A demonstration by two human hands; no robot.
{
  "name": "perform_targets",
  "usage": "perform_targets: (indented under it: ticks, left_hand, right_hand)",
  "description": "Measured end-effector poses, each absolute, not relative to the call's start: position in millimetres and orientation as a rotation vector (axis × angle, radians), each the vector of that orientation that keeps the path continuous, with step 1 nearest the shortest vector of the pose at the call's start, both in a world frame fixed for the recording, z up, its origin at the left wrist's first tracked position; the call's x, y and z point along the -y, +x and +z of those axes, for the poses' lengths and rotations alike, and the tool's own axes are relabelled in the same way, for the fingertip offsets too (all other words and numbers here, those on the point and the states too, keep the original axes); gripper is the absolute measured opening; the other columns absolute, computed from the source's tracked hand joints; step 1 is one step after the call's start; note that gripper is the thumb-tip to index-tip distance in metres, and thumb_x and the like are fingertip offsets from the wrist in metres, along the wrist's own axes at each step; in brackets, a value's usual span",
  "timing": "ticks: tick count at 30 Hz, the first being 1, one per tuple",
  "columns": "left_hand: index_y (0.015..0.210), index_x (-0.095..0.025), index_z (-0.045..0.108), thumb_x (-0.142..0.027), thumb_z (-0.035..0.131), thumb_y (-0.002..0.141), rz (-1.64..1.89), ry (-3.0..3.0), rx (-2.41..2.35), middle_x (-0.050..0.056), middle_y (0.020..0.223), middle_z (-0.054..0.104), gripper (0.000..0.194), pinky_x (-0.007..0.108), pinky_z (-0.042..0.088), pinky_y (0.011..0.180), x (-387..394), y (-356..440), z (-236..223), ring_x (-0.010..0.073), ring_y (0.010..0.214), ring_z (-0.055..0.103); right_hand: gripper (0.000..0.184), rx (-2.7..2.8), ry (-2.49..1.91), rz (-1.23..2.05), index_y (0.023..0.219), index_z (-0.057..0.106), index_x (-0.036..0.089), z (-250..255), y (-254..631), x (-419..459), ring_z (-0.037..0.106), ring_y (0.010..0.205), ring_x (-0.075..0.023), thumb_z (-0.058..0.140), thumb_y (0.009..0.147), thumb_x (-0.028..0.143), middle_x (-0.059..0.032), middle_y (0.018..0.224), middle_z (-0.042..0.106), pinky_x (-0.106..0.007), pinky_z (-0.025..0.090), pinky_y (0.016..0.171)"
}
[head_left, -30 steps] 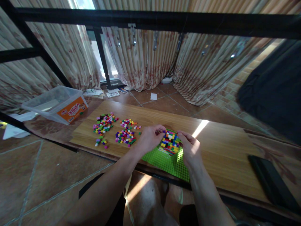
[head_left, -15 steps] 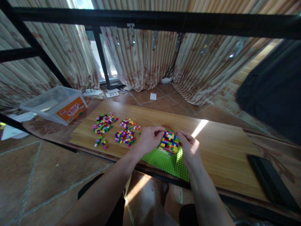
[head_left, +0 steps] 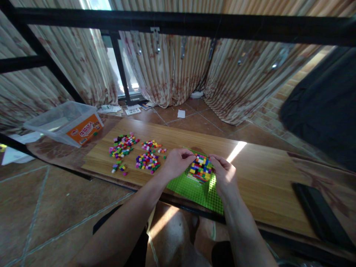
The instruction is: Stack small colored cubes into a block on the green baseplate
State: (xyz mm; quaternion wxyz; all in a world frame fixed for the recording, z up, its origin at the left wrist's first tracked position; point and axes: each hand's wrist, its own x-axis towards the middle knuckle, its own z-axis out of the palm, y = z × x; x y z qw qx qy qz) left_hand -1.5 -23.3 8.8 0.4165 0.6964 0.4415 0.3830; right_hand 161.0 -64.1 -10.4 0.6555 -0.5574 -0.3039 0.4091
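A block of many-coloured toy bricks (head_left: 200, 168) stands on a green studded baseplate (head_left: 191, 191) at the table's front edge. My left hand (head_left: 178, 162) reaches to its upper left corner, thumb and forefinger pinched together. At the upper right corner my right hand (head_left: 224, 170) has its fingers bent and closed against the block's side. Whatever sits between the fingertips of either hand is too small or hidden to make out. Part of the baseplate lies behind my hands and wrists.
Left of my hands lie several piles of loose bricks, among them a larger pile (head_left: 122, 145) and a nearer one (head_left: 148, 162). A clear plastic box (head_left: 65, 122) with an orange label stands at the far left. A dark flat object (head_left: 319, 211) lies at the right end.
My left hand and forearm have shifted very slightly at the block's upper left corner. The right hand and the bricks look the same.
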Motion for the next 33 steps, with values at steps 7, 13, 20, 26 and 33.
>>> perform_targets:
  ticks: [7, 13, 20, 26, 33]
  left_hand:
    - [0.080, -0.015, 0.072, -0.021, 0.059, 0.079, 0.981, 1.783, -1.141, 0.004, 0.077, 0.073, 0.014, 0.024, 0.050, 0.065, 26.3, -1.4, 10.8, 0.0149, 0.070, 0.064]
    - [0.080, -0.014, 0.071, -0.018, 0.058, 0.078, 0.974, 1.746, -1.132, 0.004, 0.075, 0.072, 0.013, 0.024, 0.050, 0.064, 27.4, 0.8, 11.7, 0.0148, 0.068, 0.064]
    - [0.079, -0.014, 0.068, -0.017, 0.059, 0.077, 0.954, 1.777, -1.076, 0.003, 0.073, 0.070, 0.009, 0.023, 0.047, 0.062, 26.1, -0.7, 10.5, 0.0131, 0.065, 0.061]
    - [0.079, -0.015, 0.067, -0.020, 0.059, 0.079, 0.972, 1.812, -1.060, 0.002, 0.073, 0.068, 0.010, 0.022, 0.046, 0.061, 23.4, -3.3, 10.3, 0.0122, 0.065, 0.060]
    - [0.076, -0.015, 0.068, -0.017, 0.061, 0.076, 0.998, 1.713, -1.040, 0.001, 0.071, 0.068, 0.007, 0.022, 0.047, 0.062, 19.5, -1.4, 6.0, 0.0120, 0.066, 0.060]
  right_hand:
    - [0.026, 0.695, -1.270, 0.919, 0.080, 0.074, 0.018, -9.7, 160.6, 64.9, 0.065, 0.067, -0.0159, 0.078, 0.064, 0.037, -0.0028, 0.077, 0.073, -0.029, 0.052, 0.063]
    - [0.026, 0.677, -1.268, 0.935, 0.079, 0.074, 0.018, -9.8, 160.7, 64.9, 0.064, 0.066, -0.0150, 0.080, 0.063, 0.037, -0.0024, 0.076, 0.072, -0.028, 0.052, 0.062]
    - [0.028, 0.701, -1.265, 0.911, 0.080, 0.073, 0.018, -11.4, 160.9, 64.4, 0.065, 0.068, -0.0165, 0.079, 0.063, 0.039, -0.0027, 0.076, 0.073, -0.030, 0.053, 0.064]
    - [0.027, 0.701, -1.268, 0.921, 0.081, 0.074, 0.017, -10.9, 161.1, 64.9, 0.065, 0.068, -0.0170, 0.079, 0.064, 0.038, -0.0036, 0.078, 0.073, -0.030, 0.054, 0.063]
    - [0.028, 0.722, -1.273, 0.903, 0.082, 0.073, 0.017, -10.6, 160.3, 65.0, 0.066, 0.068, -0.0175, 0.078, 0.065, 0.039, -0.0040, 0.077, 0.073, -0.030, 0.054, 0.063]
